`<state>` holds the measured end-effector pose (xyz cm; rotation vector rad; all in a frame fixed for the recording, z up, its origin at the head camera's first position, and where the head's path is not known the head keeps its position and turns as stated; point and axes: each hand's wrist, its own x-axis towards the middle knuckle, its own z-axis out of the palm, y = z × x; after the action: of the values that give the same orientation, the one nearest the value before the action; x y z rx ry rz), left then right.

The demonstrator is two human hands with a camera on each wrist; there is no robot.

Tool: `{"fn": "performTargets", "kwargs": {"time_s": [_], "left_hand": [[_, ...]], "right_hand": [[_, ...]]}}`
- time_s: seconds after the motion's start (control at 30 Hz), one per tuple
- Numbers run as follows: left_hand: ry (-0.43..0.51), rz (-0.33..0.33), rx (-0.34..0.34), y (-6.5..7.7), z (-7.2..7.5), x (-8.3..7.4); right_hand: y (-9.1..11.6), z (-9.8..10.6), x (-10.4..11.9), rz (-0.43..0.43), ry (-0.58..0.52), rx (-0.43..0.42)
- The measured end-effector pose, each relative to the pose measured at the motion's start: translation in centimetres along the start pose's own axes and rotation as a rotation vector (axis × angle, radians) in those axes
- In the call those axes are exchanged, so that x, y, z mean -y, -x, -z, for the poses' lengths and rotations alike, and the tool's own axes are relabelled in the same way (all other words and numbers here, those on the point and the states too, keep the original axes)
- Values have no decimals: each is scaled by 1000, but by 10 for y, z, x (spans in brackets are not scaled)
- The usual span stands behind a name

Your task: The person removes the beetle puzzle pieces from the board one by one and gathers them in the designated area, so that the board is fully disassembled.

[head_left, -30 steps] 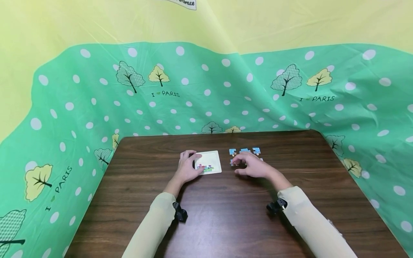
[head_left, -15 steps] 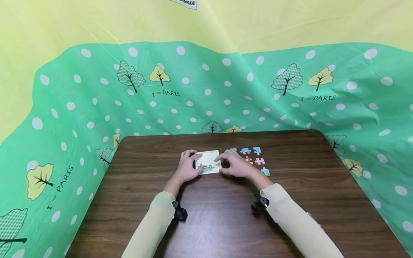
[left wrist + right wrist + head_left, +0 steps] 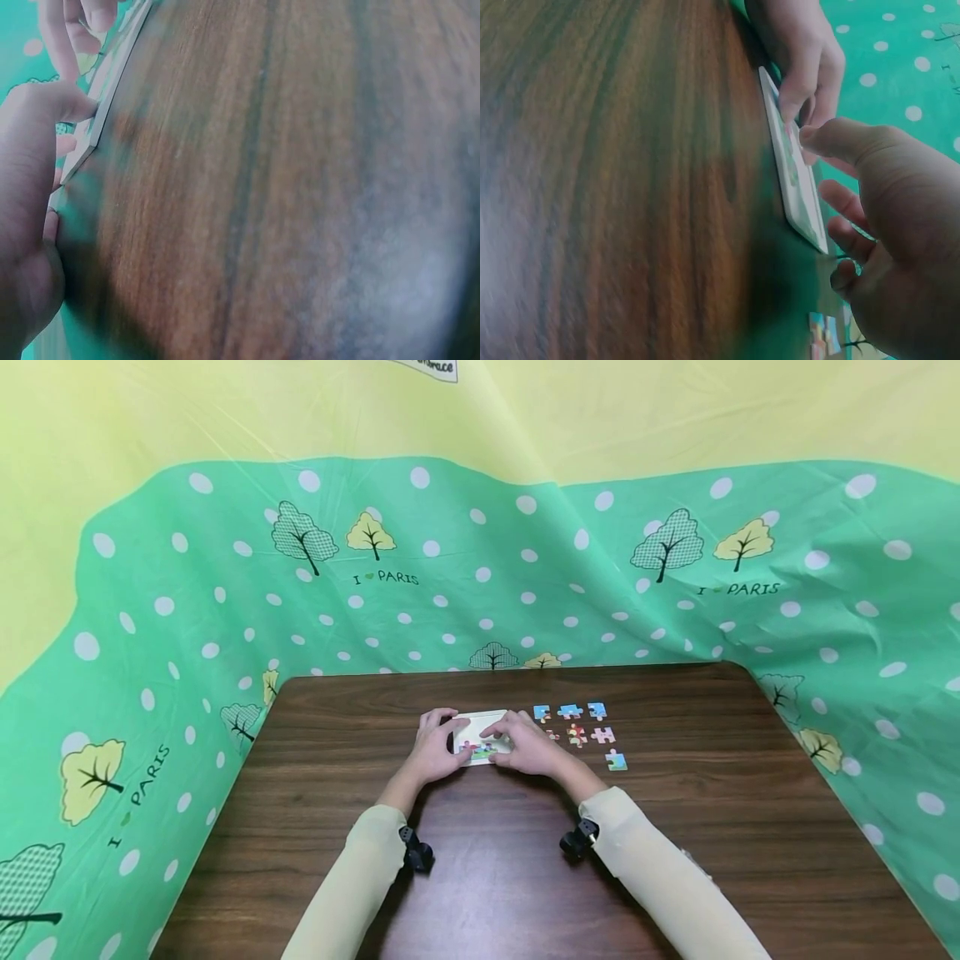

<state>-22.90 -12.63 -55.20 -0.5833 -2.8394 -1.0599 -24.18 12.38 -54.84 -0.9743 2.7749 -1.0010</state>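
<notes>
My left hand [image 3: 437, 745] grips the left side of a small white puzzle tray [image 3: 467, 720], its thumb at the near edge and its fingers at the far left corner. Colourful joined jigsaw pieces [image 3: 480, 749] lie along the tray's near side. My right hand [image 3: 528, 745] reaches over the tray's right part, thumb low by the pieces and forefinger stretched above them; no piece shows between them. In the right wrist view its other fingers [image 3: 843, 236] bend loosely. The left wrist view shows my left thumb [image 3: 71, 101] on the tray's edge [image 3: 112, 94].
Right of the tray, loose jigsaw pieces lie in rows: blue ones [image 3: 570, 712] at the back, red [image 3: 576, 735] and pink [image 3: 603, 735] ones in the middle, a green-and-blue one [image 3: 617, 761] nearest. A dark wooden table [image 3: 495, 877] bears everything; a green dotted cloth [image 3: 480, 568] hangs behind.
My right hand has moved left from the loose pieces to over the tray, uncovering most of the loose pieces. My left hand stays on the tray.
</notes>
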Motion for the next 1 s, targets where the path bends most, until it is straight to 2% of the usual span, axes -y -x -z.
{"fn": "performTargets", "kwargs": {"time_s": [0.03,0.1,0.17,0.33,0.47,0.63,0.83,1.0], "left_hand": [[1,1,0,0,0,0],[2,3,-4,0,0,0],[1,4,-5,0,0,1],[-11,-3,-10,-1,-1,1],[0,-5,-6,-1,-1,1],[-2,-4,-10,-2,-2,2],[10,9,0,-1,-1,1],[18,11,3,-1,0,0]], "right_hand": [[-1,-3,-3,-6,-20,-5],[1,2,8,-11,-33,5],[-1,0,10,-14,-37,6],[-6,-16,-6,-37,-25,8],[-8,-22,-9,-62,-14,0],[-7,-16,0,-80,-27,18],[-4,-8,12,-62,-13,41],[-4,-9,13,-80,-13,44]]}}
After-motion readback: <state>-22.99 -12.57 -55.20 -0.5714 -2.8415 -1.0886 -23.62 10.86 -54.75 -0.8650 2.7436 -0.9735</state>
